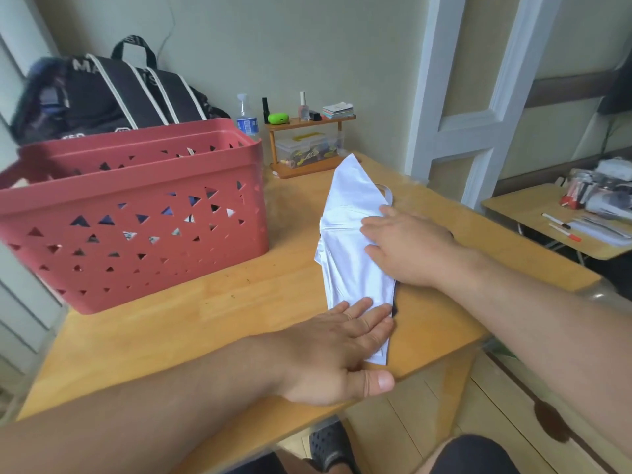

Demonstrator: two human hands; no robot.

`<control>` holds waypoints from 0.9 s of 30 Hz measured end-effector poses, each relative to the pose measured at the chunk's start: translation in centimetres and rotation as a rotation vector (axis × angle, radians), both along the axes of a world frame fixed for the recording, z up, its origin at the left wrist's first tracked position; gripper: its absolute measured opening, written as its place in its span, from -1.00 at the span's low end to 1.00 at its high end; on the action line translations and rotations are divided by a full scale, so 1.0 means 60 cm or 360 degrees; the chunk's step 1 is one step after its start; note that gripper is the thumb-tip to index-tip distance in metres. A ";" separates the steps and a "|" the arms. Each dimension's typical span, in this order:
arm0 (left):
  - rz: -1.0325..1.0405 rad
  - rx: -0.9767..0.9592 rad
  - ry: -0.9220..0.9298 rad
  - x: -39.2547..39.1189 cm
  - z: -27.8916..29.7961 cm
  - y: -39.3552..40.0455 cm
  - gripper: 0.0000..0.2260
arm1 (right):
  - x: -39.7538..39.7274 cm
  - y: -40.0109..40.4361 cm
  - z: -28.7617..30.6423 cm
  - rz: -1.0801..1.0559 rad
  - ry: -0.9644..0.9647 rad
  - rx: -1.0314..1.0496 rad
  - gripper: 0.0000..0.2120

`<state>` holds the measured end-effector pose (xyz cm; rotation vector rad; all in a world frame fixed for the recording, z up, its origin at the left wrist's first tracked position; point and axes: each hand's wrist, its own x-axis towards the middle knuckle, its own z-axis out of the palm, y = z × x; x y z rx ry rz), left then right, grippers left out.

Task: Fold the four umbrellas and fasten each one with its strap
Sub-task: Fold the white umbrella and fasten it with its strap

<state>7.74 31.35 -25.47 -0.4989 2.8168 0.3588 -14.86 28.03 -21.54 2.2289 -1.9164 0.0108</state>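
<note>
The white umbrella [349,234] is lying flat on the table [205,309], near its right front edge, with the pointed tip facing away from the person and a dark lining showing along the near right side. The canopy is thin, soft fabric; it is probably light and slippery, so pleats are likely to spring back unless held down. The strap [384,193] is lying as a pale loop at the far right edge of the canopy. The right hand [407,248] is resting flat, fingers extended, on the middle of the canopy. The left hand [338,350] is pressing its straight fingers on the near end, thumb off the table edge. Neither of the hands is gripping anything. A firm hold is best taken around the gathered middle. A red basket [136,213] is standing just to the left.
</note>
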 end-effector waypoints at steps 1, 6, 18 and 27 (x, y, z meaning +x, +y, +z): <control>-0.0013 0.0039 0.0057 0.003 -0.004 -0.003 -0.28 | 0.005 0.004 -0.014 0.0180 -0.0174 -0.0057 -0.66; 0.0538 0.1196 0.1044 0.028 0.001 -0.036 -0.52 | 0.010 0.027 -0.087 0.0262 -0.0407 0.0404 -0.43; 0.1716 0.0696 0.1372 -0.144 0.095 -0.299 -0.83 | 0.008 0.021 -0.100 0.0321 -0.0312 0.0353 -0.49; 0.1657 0.0866 0.2051 -0.192 0.110 -0.273 -0.43 | 0.010 0.021 -0.100 0.0310 -0.0346 0.0319 -0.49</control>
